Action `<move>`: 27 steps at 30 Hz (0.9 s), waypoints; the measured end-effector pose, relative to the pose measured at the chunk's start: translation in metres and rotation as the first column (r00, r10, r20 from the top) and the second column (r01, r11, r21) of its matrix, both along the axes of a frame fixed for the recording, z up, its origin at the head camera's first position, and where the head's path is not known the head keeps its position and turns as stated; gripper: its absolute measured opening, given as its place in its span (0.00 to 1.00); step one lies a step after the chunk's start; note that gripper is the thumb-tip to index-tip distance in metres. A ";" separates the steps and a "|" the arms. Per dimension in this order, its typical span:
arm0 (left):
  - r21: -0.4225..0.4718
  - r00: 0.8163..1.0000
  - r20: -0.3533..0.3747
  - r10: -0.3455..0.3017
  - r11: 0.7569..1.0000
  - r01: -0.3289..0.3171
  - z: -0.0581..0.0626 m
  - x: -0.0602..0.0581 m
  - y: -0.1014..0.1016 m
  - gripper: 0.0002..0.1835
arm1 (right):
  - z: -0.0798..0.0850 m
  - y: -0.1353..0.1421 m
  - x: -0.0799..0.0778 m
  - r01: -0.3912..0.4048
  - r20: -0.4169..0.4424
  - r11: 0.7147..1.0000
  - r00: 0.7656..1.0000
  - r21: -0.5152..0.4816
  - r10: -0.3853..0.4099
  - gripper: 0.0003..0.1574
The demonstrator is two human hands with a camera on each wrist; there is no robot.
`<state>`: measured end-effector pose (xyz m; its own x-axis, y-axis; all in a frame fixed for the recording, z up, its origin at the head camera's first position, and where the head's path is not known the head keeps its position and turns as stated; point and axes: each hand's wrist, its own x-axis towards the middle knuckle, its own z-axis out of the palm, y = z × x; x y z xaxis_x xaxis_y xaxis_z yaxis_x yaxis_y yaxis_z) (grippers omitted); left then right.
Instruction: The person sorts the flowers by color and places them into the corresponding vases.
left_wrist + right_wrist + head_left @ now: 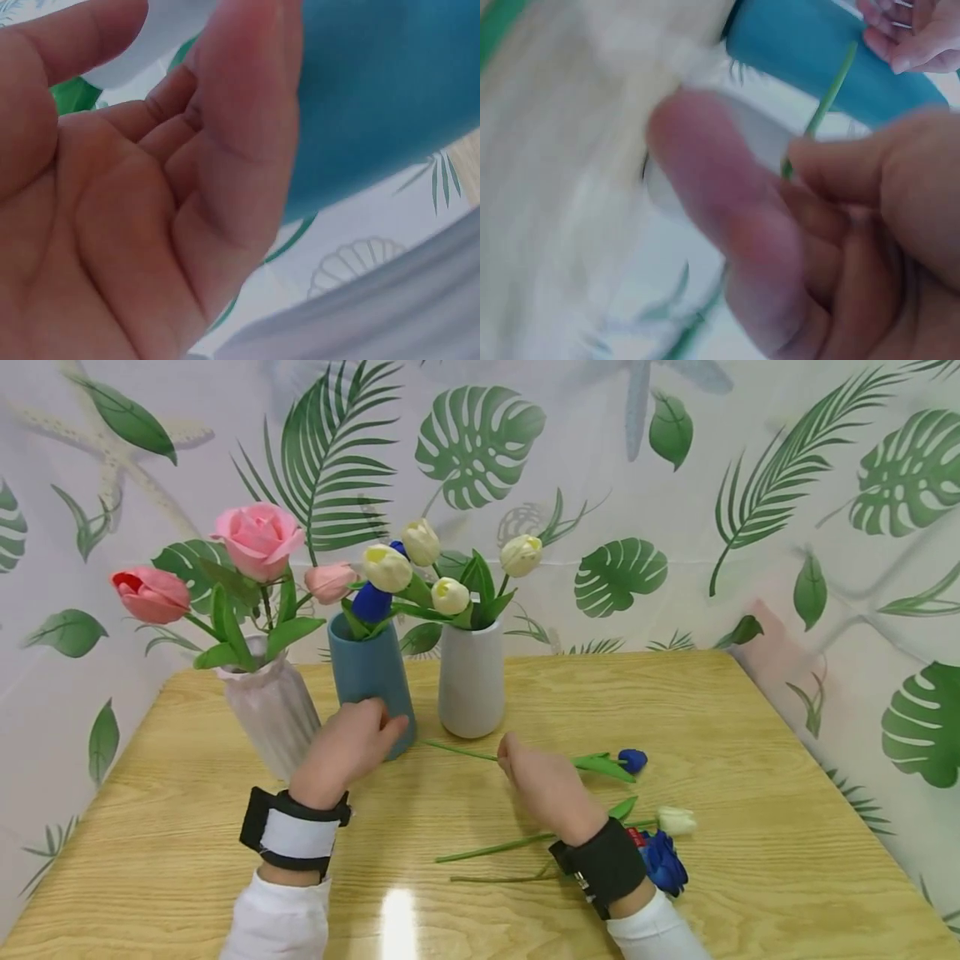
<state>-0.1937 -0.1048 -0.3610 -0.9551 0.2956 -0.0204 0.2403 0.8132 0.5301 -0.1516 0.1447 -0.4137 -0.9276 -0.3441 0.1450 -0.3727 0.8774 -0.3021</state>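
Note:
My right hand (551,789) pinches the green stem of a blue tulip (632,761) between thumb and fingers. The stem's bare end points left toward the blue vase (367,668), and the right wrist view shows the stem (831,94) passing out of the pinch. Beside the vase's lower front is my left hand (348,747), its fingers loosely bent and nothing held in them. In the left wrist view its fingers (244,135) lie against or just in front of the vase; contact is unclear. A blue tulip bloom (372,602) stands in the vase.
A white vase (472,685) with white tulips stands right of the blue one. A ribbed pale vase (273,714) with pink flowers leans at the left. A white tulip (677,820) and a blue rose (664,863) lie near my right wrist on the wooden table (787,877).

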 end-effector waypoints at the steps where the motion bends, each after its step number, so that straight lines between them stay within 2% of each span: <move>1: 0.001 1.000 0.005 0.002 1.000 -0.002 0.001 0.000 -0.002 0.23 | 0.000 -0.003 0.000 0.036 0.013 0.997 0.999 -0.061 -0.035 0.06; 2: 0.000 1.000 0.007 0.000 1.000 0.000 0.002 0.001 -0.004 0.22 | 0.001 -0.006 0.001 0.074 0.025 0.988 0.997 -0.135 -0.071 0.07; 4: -0.001 1.000 0.011 -0.001 1.000 0.001 0.004 0.001 -0.006 0.22 | 0.001 -0.012 0.003 0.138 0.055 0.943 0.990 -0.304 -0.127 0.11; 7: -0.022 0.999 0.037 -0.002 1.000 0.003 0.007 0.002 -0.010 0.23 | 0.000 -0.021 0.008 0.170 0.099 0.815 0.985 -0.553 -0.138 0.15; 8: -0.031 0.999 0.052 -0.002 0.999 0.003 0.008 0.003 -0.011 0.23 | 0.000 -0.024 0.009 0.173 0.116 0.759 0.985 -0.628 -0.128 0.16; 11: -0.063 0.994 0.107 0.004 0.998 0.002 0.010 0.003 -0.014 0.24 | -0.002 -0.032 0.014 0.196 0.176 0.559 0.980 -0.805 -0.091 0.19; 14: -0.087 0.988 0.151 0.017 0.996 -0.004 0.012 0.003 -0.017 0.23 | -0.004 -0.040 0.017 0.267 0.258 0.350 0.963 -0.898 -0.072 0.20; 16: -0.093 0.985 0.171 0.029 0.996 -0.013 0.012 0.002 -0.019 0.22 | -0.005 -0.044 0.019 0.324 0.321 0.194 0.946 -0.926 -0.050 0.20; 19: -0.093 0.978 0.203 0.056 0.995 -0.038 0.011 0.000 -0.022 0.21 | -0.002 -0.050 0.021 0.422 0.422 -0.049 0.907 -0.905 0.015 0.14; 21: -0.078 0.970 0.228 0.081 0.995 -0.065 0.011 -0.002 -0.024 0.21 | 0.000 -0.053 0.022 0.473 0.468 -0.185 0.881 -0.861 0.074 0.07; 22: -0.069 0.966 0.241 0.094 0.994 -0.079 0.010 -0.003 -0.025 0.22 | 0.002 -0.054 0.022 0.500 0.489 -0.241 0.866 -0.832 0.109 0.05; 24: -0.047 0.957 0.264 0.122 0.992 -0.113 0.010 -0.004 -0.027 0.28 | 0.004 -0.055 0.023 0.552 0.523 -0.328 0.833 -0.767 0.180 0.03; 26: -0.035 0.954 0.265 0.142 0.990 -0.138 0.009 -0.006 -0.029 0.38 | 0.005 -0.056 0.023 0.610 0.551 -0.396 0.792 -0.687 0.264 0.06; 27: -0.029 0.956 0.255 0.147 0.989 -0.145 0.008 -0.006 -0.030 0.43 | 0.005 -0.056 0.023 0.637 0.562 -0.416 0.770 -0.650 0.301 0.10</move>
<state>-0.1999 -0.1344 -0.3528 -0.9502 0.1520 -0.2720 -0.0239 0.8348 0.5500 -0.1287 0.0882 -0.4092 -0.9282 -0.0121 -0.3720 0.2599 -0.7364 -0.6246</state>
